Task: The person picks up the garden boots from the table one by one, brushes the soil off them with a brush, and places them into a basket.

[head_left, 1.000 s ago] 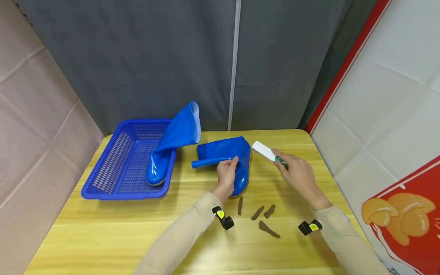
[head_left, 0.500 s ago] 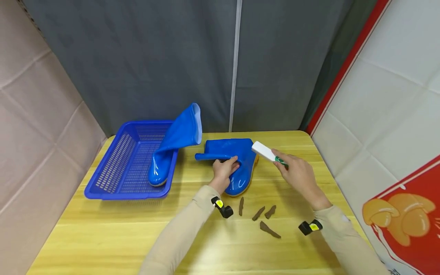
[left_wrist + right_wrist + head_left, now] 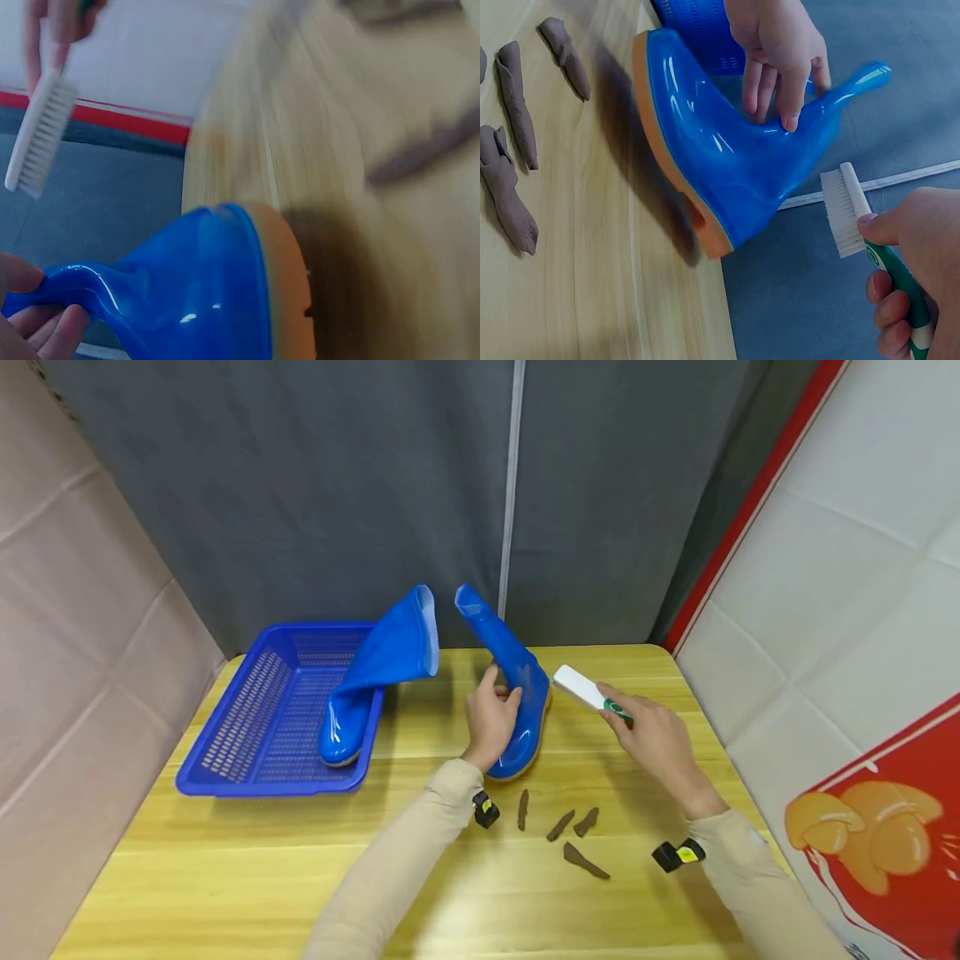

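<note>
A shiny blue rain boot [image 3: 529, 714] with an orange-tan sole [image 3: 666, 150] is tilted above the table, its shaft pointing up and to the left. My left hand [image 3: 491, 717] grips it by the ankle, thumb on one side and fingers on the other. In my right hand [image 3: 660, 743] is a white brush [image 3: 845, 210] with a green and white handle, held to the right of the boot and apart from it. The brush's white bristles face the boot in the right wrist view. Several brown, clay-like strips [image 3: 585, 862] lie on the table in front of the boot.
On the left stands a blue perforated plastic basket [image 3: 225, 789]. A second blue boot [image 3: 382, 647] leans in it, its shaft over the right rim. The wooden table [image 3: 247, 885] meets a grey curtain [image 3: 337, 502] behind and a white and red wall covering [image 3: 847, 568] on the right.
The left hand has turned the boot from lying sideways with its shaft folded to a raised position, shaft up and sole lower. The right hand and brush have hardly moved.
</note>
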`<state>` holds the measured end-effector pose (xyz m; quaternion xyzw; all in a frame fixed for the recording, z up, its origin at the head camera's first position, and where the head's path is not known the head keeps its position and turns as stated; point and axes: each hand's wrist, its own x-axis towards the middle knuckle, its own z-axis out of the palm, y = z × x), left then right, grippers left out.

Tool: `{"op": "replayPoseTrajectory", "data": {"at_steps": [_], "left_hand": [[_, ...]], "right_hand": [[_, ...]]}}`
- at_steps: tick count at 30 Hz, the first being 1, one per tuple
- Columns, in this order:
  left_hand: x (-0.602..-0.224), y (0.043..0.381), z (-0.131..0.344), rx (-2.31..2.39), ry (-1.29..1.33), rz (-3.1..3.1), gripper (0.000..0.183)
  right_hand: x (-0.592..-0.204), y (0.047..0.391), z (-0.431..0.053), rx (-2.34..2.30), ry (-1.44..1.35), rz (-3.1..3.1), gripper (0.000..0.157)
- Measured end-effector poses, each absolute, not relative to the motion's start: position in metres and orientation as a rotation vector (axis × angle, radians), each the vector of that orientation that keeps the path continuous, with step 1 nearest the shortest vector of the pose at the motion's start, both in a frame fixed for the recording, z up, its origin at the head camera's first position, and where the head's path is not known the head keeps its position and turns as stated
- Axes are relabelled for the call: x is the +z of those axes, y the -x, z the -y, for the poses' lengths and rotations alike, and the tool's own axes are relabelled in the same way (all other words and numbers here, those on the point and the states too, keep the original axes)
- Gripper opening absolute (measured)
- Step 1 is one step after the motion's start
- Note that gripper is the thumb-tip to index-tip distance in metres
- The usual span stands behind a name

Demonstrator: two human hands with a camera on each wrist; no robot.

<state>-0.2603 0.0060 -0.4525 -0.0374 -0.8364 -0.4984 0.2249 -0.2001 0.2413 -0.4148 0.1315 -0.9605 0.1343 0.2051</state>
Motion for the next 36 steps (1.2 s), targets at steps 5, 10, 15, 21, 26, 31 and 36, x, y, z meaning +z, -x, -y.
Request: {"op": "replayPoseTrajectory", "data": {"at_steps": [5, 10, 15, 21, 26, 31, 36], "left_hand": [[-0.446, 0.264, -0.002, -1.071, 0.215, 2.337, 0.046], [-0.447, 0.262, -0.004, -0.869, 0.249, 2.468, 0.05], [-0.464, 0.258, -0.006, -0.82, 0.345, 2.599, 0.046], [-0.469, 0.264, -0.007, -0.775, 0.403, 2.598, 0.028], [-0.465, 0.266, -0.007, -0.698, 0.326, 2.604, 0.025], [-0.461, 0.263, -0.01, -0.669, 0.283, 2.684, 0.042], [-0.46, 0.262, -0.015, -0.542, 0.368, 2.831, 0.063]], "right_hand": [[-0.416, 0.201, -0.244, 0.378, -0.369, 2.667, 0.046], [-0.418, 0.202, -0.245, 0.377, -0.382, 2.671, 0.044], [-0.422, 0.201, -0.247, 0.386, -0.376, 2.698, 0.042], [-0.426, 0.199, -0.248, 0.405, -0.353, 2.726, 0.042], [-0.427, 0.198, -0.248, 0.406, -0.354, 2.722, 0.041], [-0.427, 0.197, -0.247, 0.407, -0.36, 2.724, 0.041], [-0.429, 0.196, -0.248, 0.421, -0.353, 2.75, 0.04]]}}
